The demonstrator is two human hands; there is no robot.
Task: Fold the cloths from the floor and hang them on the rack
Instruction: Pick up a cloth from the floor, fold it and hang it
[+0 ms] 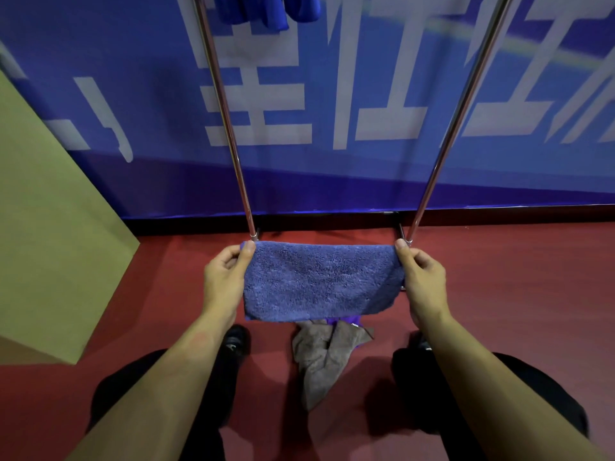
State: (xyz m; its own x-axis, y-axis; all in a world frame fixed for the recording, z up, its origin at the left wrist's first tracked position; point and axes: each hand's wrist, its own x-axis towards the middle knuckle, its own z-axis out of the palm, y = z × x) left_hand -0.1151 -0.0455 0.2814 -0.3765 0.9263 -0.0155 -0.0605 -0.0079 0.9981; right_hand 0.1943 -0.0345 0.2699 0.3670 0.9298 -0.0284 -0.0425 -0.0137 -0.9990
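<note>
Folded purple cloth taut between left grip and right grip, each pinching 1 top corner.

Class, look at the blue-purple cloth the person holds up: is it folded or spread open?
Folded. The cloth hangs as a short band with a rounded top edge, pinched between left hand and right hand.
</note>
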